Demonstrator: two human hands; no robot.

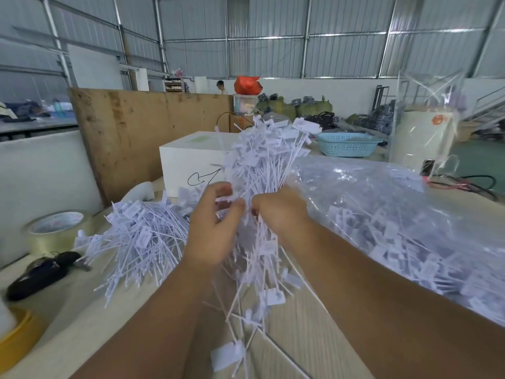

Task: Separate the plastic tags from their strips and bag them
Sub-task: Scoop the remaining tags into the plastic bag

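Both hands up over the table (68, 332): left hand (211, 228) and right hand (278, 209) curled tight round one big bunch of tags (262, 170). Might slip, tangle, spill past the bag (382, 203) just beside.

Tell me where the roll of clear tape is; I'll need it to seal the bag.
The roll of clear tape stands at the head view's left edge, on the table, left of the loose tag pile.

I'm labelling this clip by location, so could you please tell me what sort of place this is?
Probably a warehouse or packing workshop: corrugated metal walls on steel framing, stuffed green sacks piled at the back, and a worktable heaped with plastic tags.
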